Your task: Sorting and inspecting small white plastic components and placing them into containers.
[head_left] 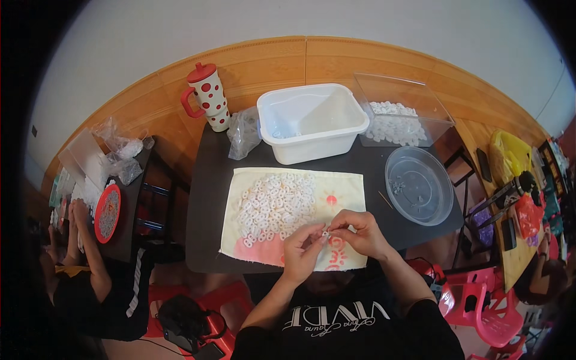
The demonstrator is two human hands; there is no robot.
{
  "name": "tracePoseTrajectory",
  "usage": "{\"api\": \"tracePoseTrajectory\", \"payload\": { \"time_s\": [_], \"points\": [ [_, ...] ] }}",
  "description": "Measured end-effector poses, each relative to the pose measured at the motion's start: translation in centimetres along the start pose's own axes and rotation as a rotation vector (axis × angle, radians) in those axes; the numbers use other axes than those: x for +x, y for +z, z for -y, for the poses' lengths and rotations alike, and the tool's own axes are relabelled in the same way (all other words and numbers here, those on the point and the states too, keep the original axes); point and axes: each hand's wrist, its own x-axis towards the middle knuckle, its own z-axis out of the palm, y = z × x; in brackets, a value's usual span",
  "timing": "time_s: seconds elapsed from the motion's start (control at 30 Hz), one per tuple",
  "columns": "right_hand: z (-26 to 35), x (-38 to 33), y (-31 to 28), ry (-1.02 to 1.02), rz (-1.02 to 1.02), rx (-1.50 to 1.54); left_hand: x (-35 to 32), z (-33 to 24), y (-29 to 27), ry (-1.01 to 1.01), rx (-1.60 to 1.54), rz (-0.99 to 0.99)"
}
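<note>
- White piece (326, 233) was up at the fingertips, right between both hands, over the near right part of the cloth (345, 180). Too small to make out its details, sorry.
- Left hand (302, 249) had its forearm slanting up and right from the lower edge, fingers aimed at the piece. Thumb and index were closed in a tight little pinch on it.
- Right hand (364, 234) had its forearm slanting up and left, back of the hand up, fingertips pointing left to meet the other hand's. Thumb and index were pinched together too, but I couldn't tell if they had the piece or something tinier.
- Pile (276, 204) of similar white pieces sat on the cloth, left of both hands. Round tub (420, 192) stood off to the right.
</note>
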Motion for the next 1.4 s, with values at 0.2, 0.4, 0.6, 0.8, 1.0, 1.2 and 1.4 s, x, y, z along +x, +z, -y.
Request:
{"api": "tracePoseTrajectory", "payload": {
  "time_s": [0.2, 0.4, 0.6, 0.8, 1.0, 1.2, 1.4],
  "points": [
    [0.1, 0.1, 0.0, -0.092, -0.005, -0.105, 0.0, 0.3, -0.1, 0.030, 0.014, 0.009],
    [0.6, 0.2, -0.2, -0.126, 0.013, -0.159, 0.0, -0.1, 0.0, 0.023, 0.020, 0.017],
    [0.7, 0.4, -0.5, -0.245, 0.067, -0.269, -0.1, -0.4, 0.0, 0.003, 0.055, 0.042],
    [1.5, 1.2, -0.7, -0.399, 0.201, -0.413, -0.2, -0.2, -0.1, 0.001, 0.121, 0.027],
    [2.0, 1.2, -0.4, -0.428, 0.247, -0.494, -0.1, -0.6, 0.0, 0.024, 0.143, 0.030],
    [1.6, 0.8, -0.4, -0.367, 0.253, -0.476, -0.3, -0.4, -0.1, 0.008, 0.137, 0.031],
    [0.7, -0.2, -2.3, -0.173, -0.123, -0.290, 0.1, -0.6, 0.0, 0.056, 0.055, -0.051]
  ]
}}
